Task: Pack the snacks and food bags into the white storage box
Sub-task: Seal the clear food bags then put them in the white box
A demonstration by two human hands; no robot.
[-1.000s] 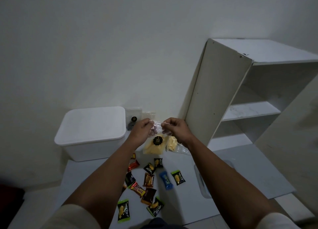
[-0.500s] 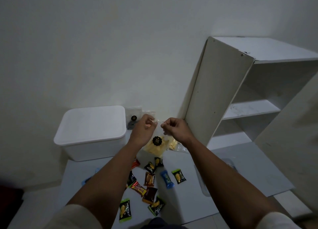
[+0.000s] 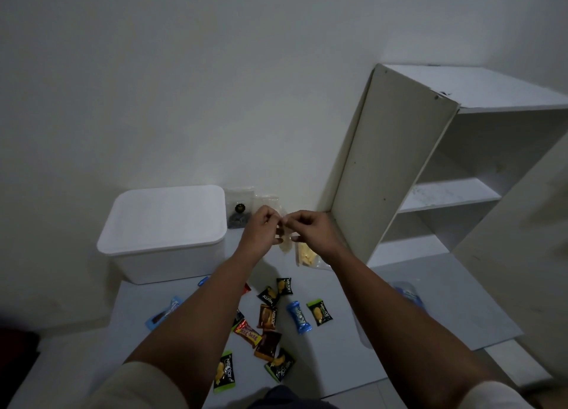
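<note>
Both hands are working close together above the far part of the pale worktop [image 3: 430,310]. The left hand [image 3: 261,228] and the right hand [image 3: 310,228] are each pinching the top edge of a clear food bag [image 3: 285,239] with curled fingers, thumbs and forefingers nearly meeting at the bag's mouth. The bag is hanging down between the two wrists, its yellowish contents showing just below the fingers.

A second clear bag of yellow chips [image 3: 305,255] is lying on the worktop just beneath the right wrist, near the foot of the white shelf unit [image 3: 396,175]. Behind the hands, two more clear bags [image 3: 241,207] are leaning against the wall, squeezed between the white storage box [image 3: 163,233] and the corner.

The storage box is sitting at the far left of the worktop, its lid closed, its right edge just beside the left hand. The shelf unit's side panel is standing just beside the right hand, so the hands are boxed in on both sides.

Small snack packets [image 3: 270,316] are lying scattered on the worktop between the forearms, with a blue one [image 3: 298,316] and a green-edged one [image 3: 319,311] nearer the right arm. Another blue packet [image 3: 164,311] is lying near the worktop's left edge, partly over it. The stretch of worktop right of the right arm is carrying only a clear plastic item [image 3: 405,295], too dim to identify.
</note>
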